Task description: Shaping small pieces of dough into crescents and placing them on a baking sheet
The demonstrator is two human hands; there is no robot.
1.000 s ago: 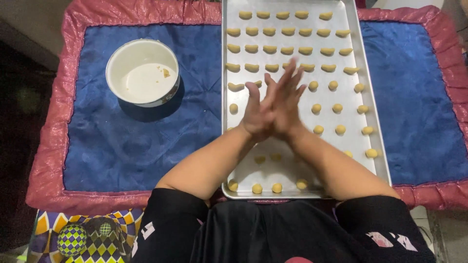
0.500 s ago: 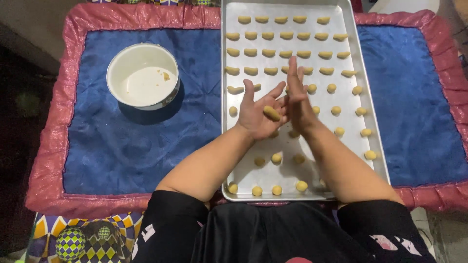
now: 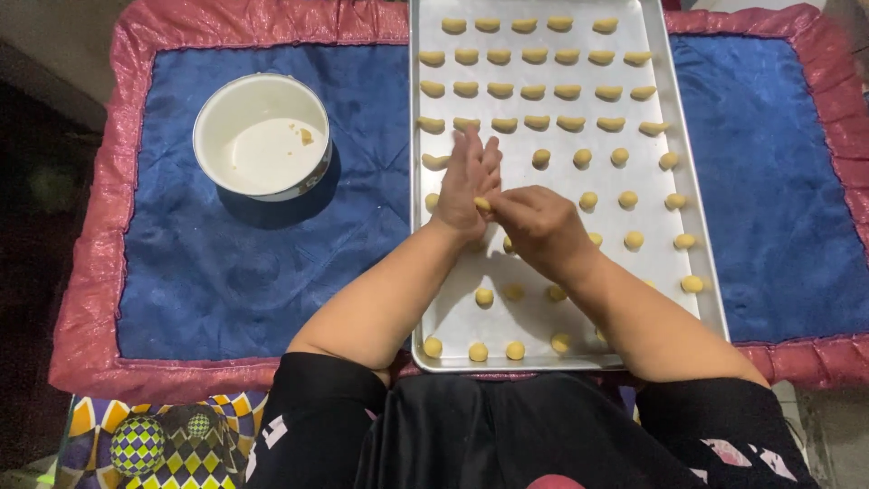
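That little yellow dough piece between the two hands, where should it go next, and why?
Probably onto the silver metal baking tray, beside the curved piece at the left end of the fourth row. The small yellow dough piece is pinched between the left hand and right hand, and that row has only one crescent, while the rows above look full.
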